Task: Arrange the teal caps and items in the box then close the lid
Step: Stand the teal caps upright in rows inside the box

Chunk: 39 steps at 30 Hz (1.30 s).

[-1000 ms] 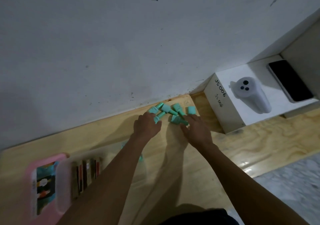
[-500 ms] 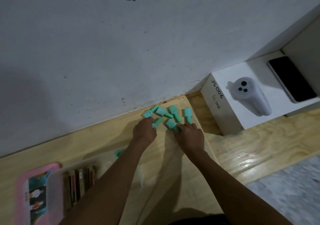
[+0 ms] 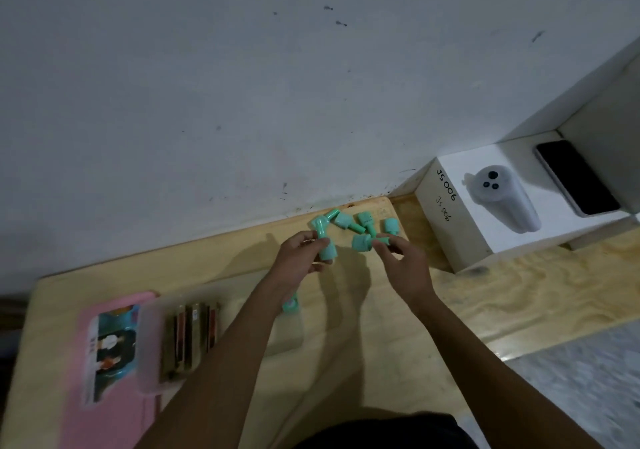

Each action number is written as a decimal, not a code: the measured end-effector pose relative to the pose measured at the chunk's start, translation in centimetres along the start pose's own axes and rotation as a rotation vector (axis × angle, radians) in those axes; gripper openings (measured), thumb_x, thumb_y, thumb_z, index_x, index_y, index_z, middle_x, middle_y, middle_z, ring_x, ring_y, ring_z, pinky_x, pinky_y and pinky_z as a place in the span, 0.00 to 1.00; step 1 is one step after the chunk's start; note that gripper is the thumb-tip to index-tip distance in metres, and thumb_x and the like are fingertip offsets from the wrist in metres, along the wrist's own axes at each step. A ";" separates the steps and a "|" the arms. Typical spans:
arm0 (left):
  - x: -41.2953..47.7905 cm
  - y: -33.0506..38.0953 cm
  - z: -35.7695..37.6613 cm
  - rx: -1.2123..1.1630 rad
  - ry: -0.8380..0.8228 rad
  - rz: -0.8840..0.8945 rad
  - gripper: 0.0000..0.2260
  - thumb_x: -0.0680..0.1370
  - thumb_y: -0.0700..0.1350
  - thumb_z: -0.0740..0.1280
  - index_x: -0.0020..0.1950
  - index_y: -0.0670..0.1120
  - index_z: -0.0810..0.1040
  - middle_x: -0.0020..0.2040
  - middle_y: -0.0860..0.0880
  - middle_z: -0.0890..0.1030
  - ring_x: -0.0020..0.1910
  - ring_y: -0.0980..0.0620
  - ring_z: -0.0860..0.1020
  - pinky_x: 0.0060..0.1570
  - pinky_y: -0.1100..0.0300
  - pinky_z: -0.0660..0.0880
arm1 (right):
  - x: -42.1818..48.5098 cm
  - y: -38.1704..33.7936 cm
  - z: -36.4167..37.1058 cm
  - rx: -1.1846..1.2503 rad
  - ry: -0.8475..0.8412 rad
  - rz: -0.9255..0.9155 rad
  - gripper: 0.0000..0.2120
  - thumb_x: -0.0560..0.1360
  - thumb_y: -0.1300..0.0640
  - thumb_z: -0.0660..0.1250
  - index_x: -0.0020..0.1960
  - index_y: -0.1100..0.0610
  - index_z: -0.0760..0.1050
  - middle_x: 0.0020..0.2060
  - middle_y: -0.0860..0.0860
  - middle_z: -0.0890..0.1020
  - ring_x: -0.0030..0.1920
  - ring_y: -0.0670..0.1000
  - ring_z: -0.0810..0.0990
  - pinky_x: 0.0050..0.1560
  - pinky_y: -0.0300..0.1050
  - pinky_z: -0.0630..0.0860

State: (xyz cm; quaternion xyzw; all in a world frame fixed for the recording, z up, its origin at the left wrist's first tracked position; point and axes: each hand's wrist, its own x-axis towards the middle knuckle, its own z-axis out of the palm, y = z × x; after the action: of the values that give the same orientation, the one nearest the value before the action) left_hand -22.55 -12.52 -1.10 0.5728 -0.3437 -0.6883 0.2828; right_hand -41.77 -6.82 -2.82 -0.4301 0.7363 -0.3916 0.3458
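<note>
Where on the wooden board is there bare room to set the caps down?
Bare wood lies between the left hand and the clear box, and behind the pink lid toward the wall. It is crowded at the far corner, where teal caps cluster beside the white carton.

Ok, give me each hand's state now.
Left hand: closed on a teal cap.
Right hand: fingertips pinching another teal cap.

Hidden and blurred parts

The left forearm (image 3: 221, 351) covers part of the clear box (image 3: 180, 341); its contents blur. A teal cap (image 3: 290, 304) peeks from under the left wrist, mostly hidden.
</note>
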 end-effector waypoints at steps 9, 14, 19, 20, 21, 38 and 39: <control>-6.0 0.1 -3.6 -0.129 -0.008 0.098 0.10 0.78 0.46 0.67 0.56 0.42 0.78 0.47 0.42 0.86 0.39 0.46 0.81 0.39 0.56 0.75 | -3.5 -4.3 0.9 0.209 -0.080 0.032 0.16 0.76 0.51 0.68 0.62 0.53 0.78 0.47 0.44 0.82 0.52 0.47 0.80 0.56 0.52 0.80; -8.2 -0.4 -6.2 0.033 0.096 0.158 0.07 0.76 0.48 0.69 0.51 0.47 0.78 0.47 0.45 0.86 0.44 0.46 0.83 0.46 0.53 0.77 | -5.4 -5.6 2.1 0.103 -0.189 -0.098 0.14 0.75 0.54 0.70 0.61 0.51 0.77 0.49 0.44 0.81 0.49 0.40 0.79 0.43 0.31 0.77; -9.7 -1.4 -8.5 0.238 0.198 0.245 0.02 0.76 0.46 0.70 0.46 0.50 0.78 0.38 0.52 0.84 0.32 0.65 0.79 0.35 0.71 0.73 | -7.0 -5.4 4.3 0.022 -0.319 -0.205 0.11 0.72 0.58 0.73 0.54 0.51 0.80 0.45 0.43 0.82 0.43 0.43 0.80 0.43 0.34 0.77; -9.9 -1.7 -8.9 0.276 0.218 0.272 0.02 0.76 0.45 0.70 0.46 0.49 0.79 0.39 0.53 0.84 0.32 0.66 0.79 0.32 0.73 0.72 | -7.3 -5.3 4.7 -0.005 -0.339 -0.232 0.10 0.72 0.59 0.74 0.53 0.52 0.80 0.44 0.43 0.82 0.42 0.42 0.79 0.41 0.33 0.76; -10.1 -2.1 -9.3 0.324 0.238 0.298 0.02 0.75 0.45 0.70 0.46 0.49 0.79 0.40 0.53 0.84 0.35 0.64 0.79 0.33 0.73 0.72 | -7.6 -5.1 5.2 -0.037 -0.356 -0.259 0.10 0.72 0.59 0.74 0.52 0.52 0.81 0.43 0.43 0.82 0.40 0.42 0.79 0.40 0.33 0.76; -9.6 -9.5 -10.4 0.735 0.349 0.310 0.12 0.73 0.49 0.72 0.53 0.45 0.83 0.40 0.48 0.79 0.37 0.53 0.74 0.39 0.60 0.71 | -10.0 -0.6 9.8 -0.628 -0.300 -0.437 0.12 0.71 0.49 0.72 0.54 0.47 0.82 0.45 0.46 0.79 0.49 0.49 0.75 0.46 0.46 0.74; -9.6 -9.8 -10.3 0.722 0.352 0.294 0.11 0.73 0.49 0.72 0.53 0.46 0.83 0.40 0.49 0.79 0.37 0.52 0.75 0.40 0.59 0.72 | -10.0 -0.6 10.0 -0.642 -0.299 -0.435 0.12 0.72 0.48 0.71 0.54 0.46 0.82 0.45 0.46 0.79 0.49 0.50 0.75 0.45 0.46 0.74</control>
State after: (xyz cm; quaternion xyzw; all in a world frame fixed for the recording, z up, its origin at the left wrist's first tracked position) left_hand -10.60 -0.67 -4.31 0.6888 -0.5872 -0.3677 0.2135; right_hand -29.18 -0.73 -5.05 -0.7137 0.6548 -0.1391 0.2063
